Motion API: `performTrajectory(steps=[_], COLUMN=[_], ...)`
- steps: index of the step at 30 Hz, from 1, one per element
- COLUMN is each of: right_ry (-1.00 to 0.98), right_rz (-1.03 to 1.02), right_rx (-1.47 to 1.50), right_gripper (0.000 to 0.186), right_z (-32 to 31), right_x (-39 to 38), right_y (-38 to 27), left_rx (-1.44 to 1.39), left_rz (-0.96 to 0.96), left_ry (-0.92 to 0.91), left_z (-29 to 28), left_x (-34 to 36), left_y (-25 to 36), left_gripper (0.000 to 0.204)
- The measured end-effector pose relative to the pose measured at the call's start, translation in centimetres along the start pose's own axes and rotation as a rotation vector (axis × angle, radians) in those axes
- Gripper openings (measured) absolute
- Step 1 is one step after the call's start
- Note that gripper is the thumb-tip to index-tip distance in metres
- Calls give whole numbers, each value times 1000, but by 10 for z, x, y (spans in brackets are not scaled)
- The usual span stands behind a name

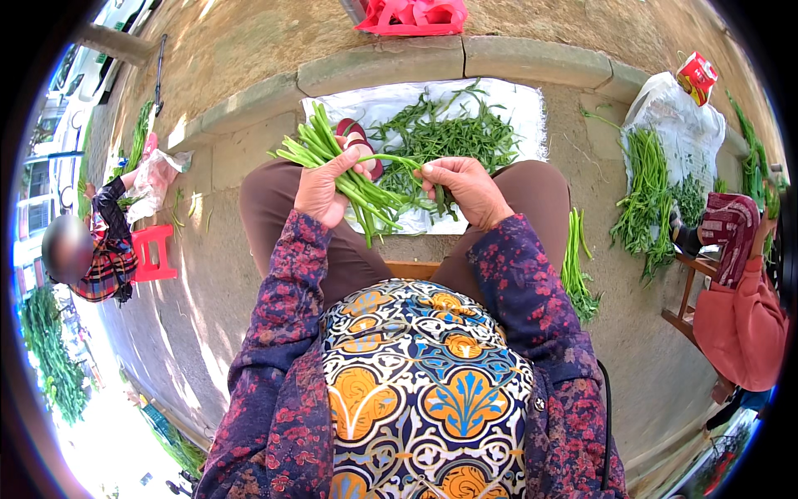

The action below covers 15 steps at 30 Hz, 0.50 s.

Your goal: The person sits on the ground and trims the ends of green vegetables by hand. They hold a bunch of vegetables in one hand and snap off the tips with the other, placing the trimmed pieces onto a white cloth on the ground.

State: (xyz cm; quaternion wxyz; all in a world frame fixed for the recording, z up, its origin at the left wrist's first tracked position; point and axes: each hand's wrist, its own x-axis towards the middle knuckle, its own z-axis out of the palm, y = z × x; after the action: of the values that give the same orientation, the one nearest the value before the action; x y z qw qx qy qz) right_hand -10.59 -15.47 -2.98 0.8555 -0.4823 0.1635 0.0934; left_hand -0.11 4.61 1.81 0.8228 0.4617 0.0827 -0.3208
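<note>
My left hand [321, 195] is closed around a bunch of green vegetable stems [366, 202], held over my lap with the cut ends fanning up to the left. One thin stem [389, 157] stretches from that bunch across to my right hand [467, 186]. The thumb and fingers of the right hand pinch its end, where some leaves hang down. Beyond my knees, stripped green leaves [465, 133] lie heaped on a white woven sheet [530, 108]. A red sandal [353, 130] shows behind the bunch; the palm side of my left hand is hidden.
More leafless stems [575, 270] lie on the ground beside my right knee. Leafy bundles [644, 179] rest by a white plastic sheet [677, 115] at right, near a seated person [744, 324]. Another person sits at left by a red stool [155, 252]. A stone curb [540, 62] runs ahead.
</note>
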Motion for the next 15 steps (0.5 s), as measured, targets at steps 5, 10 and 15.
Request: performTrajectory(steps=[5,10,15], right_ry=[210,471,445], right_rz=[-265,-747,-855], right_rx=[-382,-977,-1101], right_gripper=[17,22,18], right_z=[10,28,31], right_x=[6,2,2], right_y=[15,5,5], left_rx=[78,90,102], left_rz=[85,116,98], left_ry=[5,34,25], left_z=[-5,3,8], left_x=[4,-1,-3], left_y=[-2,-5,-7], left_gripper=[29,27,26])
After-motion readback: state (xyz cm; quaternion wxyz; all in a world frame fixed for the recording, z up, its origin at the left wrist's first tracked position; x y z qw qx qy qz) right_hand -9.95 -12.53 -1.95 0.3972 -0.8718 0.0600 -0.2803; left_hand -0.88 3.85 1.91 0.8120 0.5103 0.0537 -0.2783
